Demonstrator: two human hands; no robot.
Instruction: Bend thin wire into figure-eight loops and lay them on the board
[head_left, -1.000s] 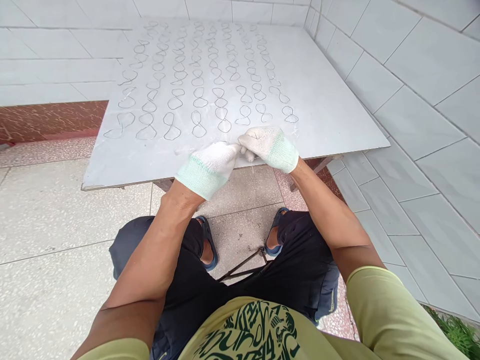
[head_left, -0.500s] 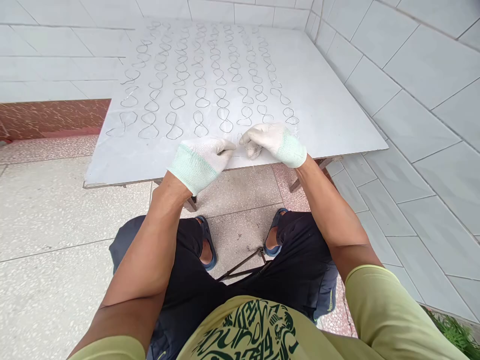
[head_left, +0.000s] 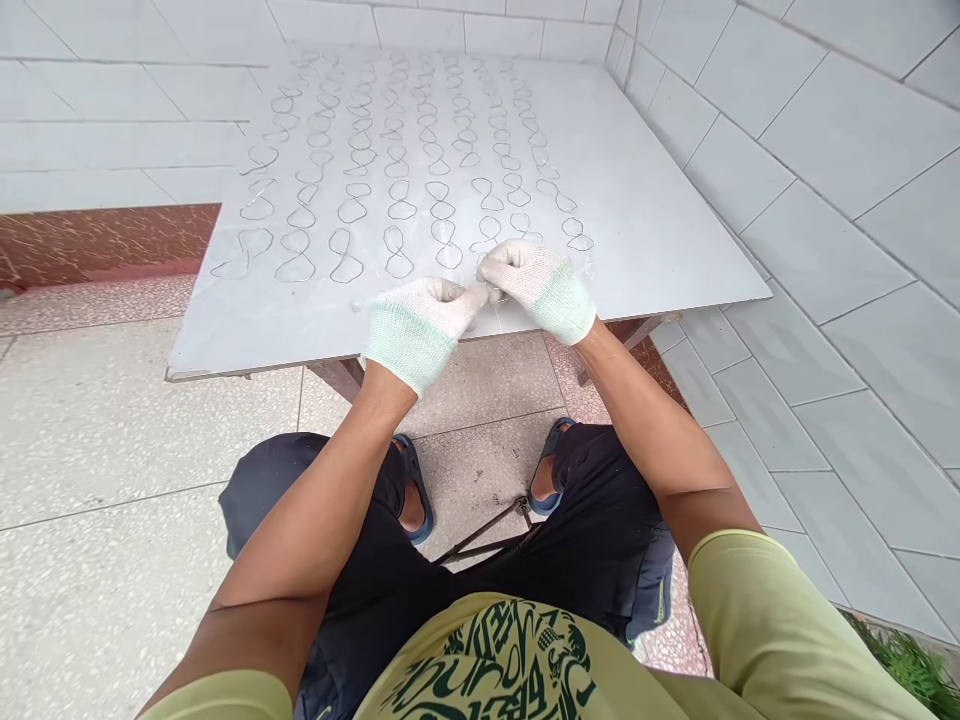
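Note:
Both hands wear white knit gloves with mint-green cuffs and meet above the front edge of the white board (head_left: 660, 230). My left hand (head_left: 429, 315) is closed in a pinch, its fingertips against those of the other hand. My right hand (head_left: 529, 280) is closed too, thumb and fingers pressed together. A thin wire (head_left: 497, 318) shows faintly below the right fingertips; the rest of it is hidden by the gloves. Beyond the hands, several twisted wire loops shaped like figure eights lie in rows, among them one wire loop (head_left: 448, 245) just past the fingers.
Tiled walls (head_left: 825, 180) border the board at the back and right. Under it are wooden legs (head_left: 337, 378) and a speckled floor (head_left: 112, 430). A dark metal frame piece (head_left: 484, 530) lies between my sandalled feet. Green leaves (head_left: 911, 665) show at lower right.
My left hand has moved right until its fingertips meet the right hand's. The right hand has shifted slightly left. The wire between them is now mostly covered.

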